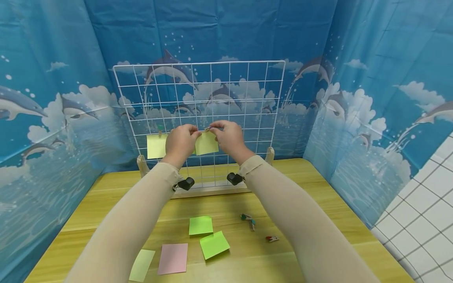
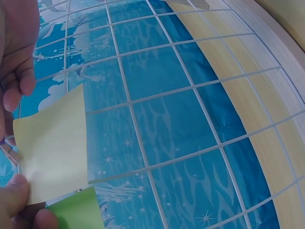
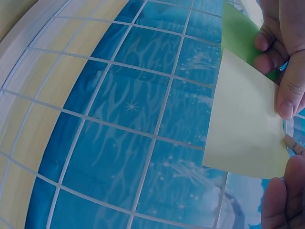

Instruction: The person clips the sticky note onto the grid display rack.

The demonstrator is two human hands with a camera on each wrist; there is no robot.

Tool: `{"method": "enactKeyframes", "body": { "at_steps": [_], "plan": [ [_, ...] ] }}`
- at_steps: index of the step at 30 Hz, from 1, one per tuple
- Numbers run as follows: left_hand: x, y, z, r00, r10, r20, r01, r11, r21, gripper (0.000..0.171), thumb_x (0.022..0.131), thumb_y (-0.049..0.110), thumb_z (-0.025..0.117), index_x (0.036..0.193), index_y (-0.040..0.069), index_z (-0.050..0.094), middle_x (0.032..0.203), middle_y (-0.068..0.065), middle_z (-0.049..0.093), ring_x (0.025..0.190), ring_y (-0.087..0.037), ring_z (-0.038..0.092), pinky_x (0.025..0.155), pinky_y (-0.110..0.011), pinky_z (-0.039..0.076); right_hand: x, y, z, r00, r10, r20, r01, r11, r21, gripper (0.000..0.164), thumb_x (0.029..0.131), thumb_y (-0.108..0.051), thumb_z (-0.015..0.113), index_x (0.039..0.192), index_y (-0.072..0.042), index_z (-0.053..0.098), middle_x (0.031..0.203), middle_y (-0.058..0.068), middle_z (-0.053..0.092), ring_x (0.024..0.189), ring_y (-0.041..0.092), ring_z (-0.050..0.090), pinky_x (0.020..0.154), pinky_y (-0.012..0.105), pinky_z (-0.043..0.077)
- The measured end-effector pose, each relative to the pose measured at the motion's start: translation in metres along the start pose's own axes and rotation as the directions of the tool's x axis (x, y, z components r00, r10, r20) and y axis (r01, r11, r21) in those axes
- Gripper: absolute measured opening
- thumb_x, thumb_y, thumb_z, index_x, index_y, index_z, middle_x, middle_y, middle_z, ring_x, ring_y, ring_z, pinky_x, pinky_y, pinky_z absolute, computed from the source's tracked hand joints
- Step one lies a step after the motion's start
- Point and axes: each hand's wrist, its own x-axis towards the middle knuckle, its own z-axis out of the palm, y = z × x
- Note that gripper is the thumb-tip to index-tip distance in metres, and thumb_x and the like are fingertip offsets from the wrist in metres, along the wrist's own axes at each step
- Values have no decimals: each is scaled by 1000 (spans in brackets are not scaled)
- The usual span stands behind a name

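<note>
Currently your left hand [image 1: 179, 144] pinches the note [image 1: 207, 144] by its upper left corner — your right hand [image 1: 230, 138] pinches the clip [image 3: 292, 143] at its top edge. It hangs between both hands.

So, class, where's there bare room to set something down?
Bare table lies between the left sleeve and left curtain, and from the right sleeve to the table's right edge. Crowded: between the sleeves, with sticky notes and clothespins.

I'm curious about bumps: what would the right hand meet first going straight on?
Past the clip it seems to pinch, the right hand would probably meet the left hand, which faces it across the top of the yellow note. The wire grid may be close too; depth is unclear.
</note>
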Motion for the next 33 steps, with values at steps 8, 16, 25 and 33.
{"method": "enactKeyframes", "body": {
  "at_steps": [8, 16, 25, 33],
  "plan": [
    [-2, -2, 0, 1000, 10, -8, -10, 1000, -6, 38, 108, 39, 60, 131, 12, 74, 120, -7, 79, 88, -23, 73, 75, -38, 58, 2, -2, -2, 998, -60, 18, 62, 995, -79, 28, 108, -29, 61, 129, -16, 76, 124, 4, 76, 90, 17, 73, 76, 30, 61],
    [-4, -4, 1, 999, 40, -21, -40, 999, -28, 40, 108, 35, 60, 140, 11, 68, 121, -9, 78, 81, -22, 72, 67, -37, 56, 4, -3, -3, 995, -95, 32, 99, 983, -155, 30, 108, -30, 61, 129, -14, 76, 120, 4, 78, 86, 16, 71, 71, 29, 58],
    [-7, -10, 3, 996, 80, -39, -82, 995, -54, 38, 108, 31, 61, 139, 9, 68, 119, -9, 79, 82, -23, 73, 69, -38, 57, 5, -4, -3, 991, -120, 53, 129, 969, -213, 31, 108, -32, 61, 130, -15, 76, 122, 3, 78, 74, 17, 65, 60, 29, 42],
    [-8, -12, 5, 992, 102, -72, -105, 993, -47, 34, 107, 32, 63, 134, 12, 70, 116, -7, 80, 86, -23, 75, 71, -39, 58, 5, -3, -3, 986, -155, 53, 163, 957, -239, 30, 108, -31, 60, 129, -15, 76, 118, 3, 79, 66, 16, 61, 57, 28, 41]
  ]
}}
